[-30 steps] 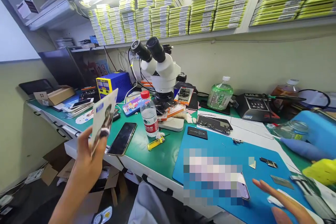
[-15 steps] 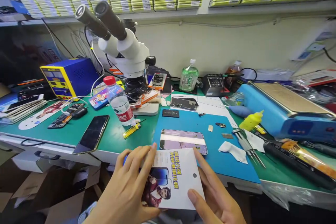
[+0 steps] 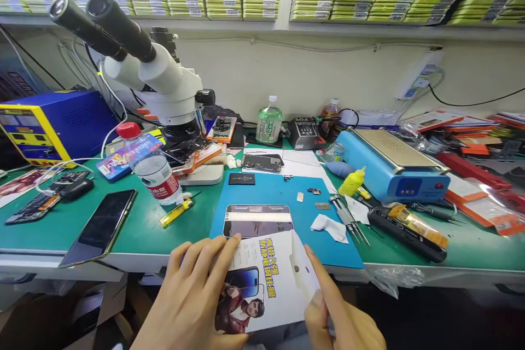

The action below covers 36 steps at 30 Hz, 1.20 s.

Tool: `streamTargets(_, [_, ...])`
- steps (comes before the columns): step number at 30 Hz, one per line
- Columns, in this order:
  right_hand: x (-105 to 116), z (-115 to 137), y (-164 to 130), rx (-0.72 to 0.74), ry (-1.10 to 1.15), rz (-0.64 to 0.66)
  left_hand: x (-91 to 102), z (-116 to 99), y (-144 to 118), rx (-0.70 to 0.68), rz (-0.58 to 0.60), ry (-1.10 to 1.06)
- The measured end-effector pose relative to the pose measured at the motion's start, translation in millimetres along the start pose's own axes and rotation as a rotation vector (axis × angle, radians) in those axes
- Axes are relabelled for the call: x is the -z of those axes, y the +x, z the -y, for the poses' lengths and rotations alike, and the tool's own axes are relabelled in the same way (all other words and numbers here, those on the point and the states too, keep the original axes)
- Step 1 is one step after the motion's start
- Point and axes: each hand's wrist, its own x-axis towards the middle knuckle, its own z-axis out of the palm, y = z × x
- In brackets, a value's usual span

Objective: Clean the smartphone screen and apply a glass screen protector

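Note:
My left hand (image 3: 192, 301) holds a flat white printed packet (image 3: 266, 284) by its left side, fingers spread over the front. My right hand (image 3: 342, 320) pinches the packet's flap (image 3: 302, 272) at the right edge, and the flap is lifted a little. The packet shows a phone picture, a figure and yellow lettering. Just beyond it a phone (image 3: 257, 221) lies screen up on the blue mat (image 3: 279, 191).
A microscope (image 3: 164, 87) stands at the left with a water bottle (image 3: 151, 167) and a dark phone (image 3: 100, 227) before it. A blue heating machine (image 3: 391, 167), tweezers (image 3: 348, 221), a white wipe (image 3: 330, 228) and a yellow dropper bottle (image 3: 353, 181) lie to the right.
The packet came from my raised left hand down in front of me and my right hand joined it. The flap at its right edge has since lifted. The view swung right.

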Motion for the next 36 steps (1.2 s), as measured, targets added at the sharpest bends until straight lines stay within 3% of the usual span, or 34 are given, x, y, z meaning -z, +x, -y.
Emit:
streamTargets(4, [-1.8, 3.3, 1.3, -0.289, 0.236, -0.089, 1.4, -0.7, -0.5, 0.023, -0.034, -0.027])
streamTargets(8, [4.3, 4.8, 9.1, -0.318, 0.440, -0.091, 4.8, -1.0, -0.8, -0.039, -0.075, -0.032])
streamTargets(12, [16.7, 5.8, 18.0, -0.355, 0.444, -0.003, 6.1, 0.3, -2.3, 0.006, -0.093, -0.032])
streamTargets(17, [23.4, 4.4, 28.9, -0.486, 0.620, 0.282, 5.1, -0.2, -6.8, -0.133, -0.116, 0.062])
streamTargets(20, [24.1, 2.3, 34.0, -0.547, 0.711, 0.368, 5.1, -0.4, -9.0, -0.124, -0.125, 0.069])
streamTargets(23, [26.0, -1.1, 36.0, -0.602, 0.708, 0.308, 6.9, 3.9, -11.0, -0.105, -0.132, 0.061])
streamTargets(29, [25.4, -1.5, 34.5, -0.871, 0.770, 0.021, 10.8, 14.9, -15.4, -0.026, -0.127, 0.072])
streamTargets(34, [17.4, -5.2, 28.0, -0.965, 0.823, 0.045, 12.6, 17.4, -16.4, -0.003, -0.102, 0.081])
streamTargets(36, [16.7, -18.0, 27.3, -0.943, 0.839, -0.017, 15.2, 26.3, -21.0, 0.021, -0.087, 0.110])
